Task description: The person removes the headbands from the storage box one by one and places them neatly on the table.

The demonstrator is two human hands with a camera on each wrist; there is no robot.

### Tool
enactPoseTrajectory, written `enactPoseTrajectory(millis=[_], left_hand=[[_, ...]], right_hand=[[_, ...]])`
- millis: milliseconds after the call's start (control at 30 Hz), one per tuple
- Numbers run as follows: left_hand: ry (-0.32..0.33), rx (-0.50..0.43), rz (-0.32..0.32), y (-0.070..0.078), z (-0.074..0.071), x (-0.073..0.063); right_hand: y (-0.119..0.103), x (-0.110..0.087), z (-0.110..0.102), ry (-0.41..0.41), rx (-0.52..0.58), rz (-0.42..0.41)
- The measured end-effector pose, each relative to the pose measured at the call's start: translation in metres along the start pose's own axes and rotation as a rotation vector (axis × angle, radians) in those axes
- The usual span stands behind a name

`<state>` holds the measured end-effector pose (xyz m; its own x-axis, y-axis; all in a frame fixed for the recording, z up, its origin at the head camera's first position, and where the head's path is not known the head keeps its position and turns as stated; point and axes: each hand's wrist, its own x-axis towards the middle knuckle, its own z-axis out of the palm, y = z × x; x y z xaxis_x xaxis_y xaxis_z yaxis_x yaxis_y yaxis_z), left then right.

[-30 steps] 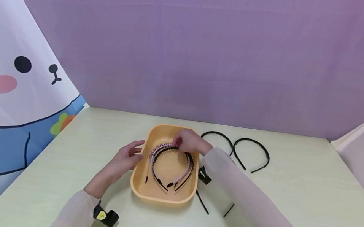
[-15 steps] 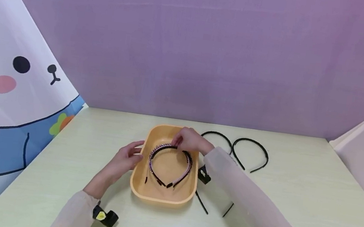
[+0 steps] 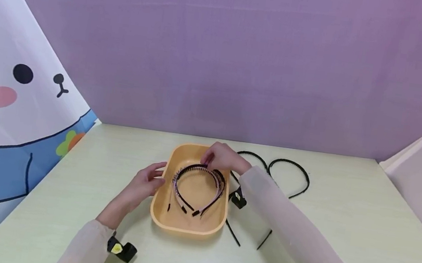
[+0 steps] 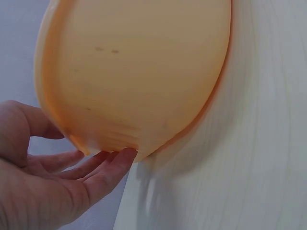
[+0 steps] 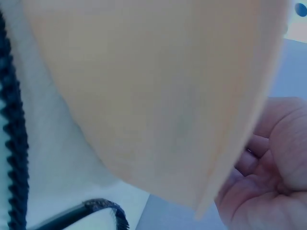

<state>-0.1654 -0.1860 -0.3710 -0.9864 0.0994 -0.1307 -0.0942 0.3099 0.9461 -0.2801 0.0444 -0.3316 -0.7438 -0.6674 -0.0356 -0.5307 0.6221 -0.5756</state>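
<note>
A yellow-orange plastic bin (image 3: 186, 231) stands on the table, with several black and pinkish headbands (image 3: 220, 193) overlapping inside. My right hand (image 3: 221, 157) reaches over its far right part and pinches the top of a black toothed headband (image 3: 191, 167). In the right wrist view the bin's wall (image 5: 134, 96) hides the fingertips and what they hold. My left hand (image 3: 146, 183) rests against the bin's left side, fingers fairly straight. The left wrist view has those fingers (image 4: 103, 175) touching the outer wall (image 4: 139, 72) beneath the rim.
Right of the bin lie black toothed headbands (image 3: 303, 174), one partly under my right sleeve (image 3: 283, 221). Two headband ends (image 3: 233, 233) show nearer the front. A purple cloth (image 3: 251, 66) hangs behind the table.
My right hand has risen slightly, and the pinched black headband has shifted up and apart from the pinkish one beneath. My left hand stays against the bin.
</note>
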Motion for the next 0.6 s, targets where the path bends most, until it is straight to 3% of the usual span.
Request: enactPoseTrajectory(millis=[600], left_hand=[[-0.009,-0.015,0.009,0.001,0.000,-0.001]], right_hand=[[0.002,-0.009,-0.018,0.025,0.015,-0.017]])
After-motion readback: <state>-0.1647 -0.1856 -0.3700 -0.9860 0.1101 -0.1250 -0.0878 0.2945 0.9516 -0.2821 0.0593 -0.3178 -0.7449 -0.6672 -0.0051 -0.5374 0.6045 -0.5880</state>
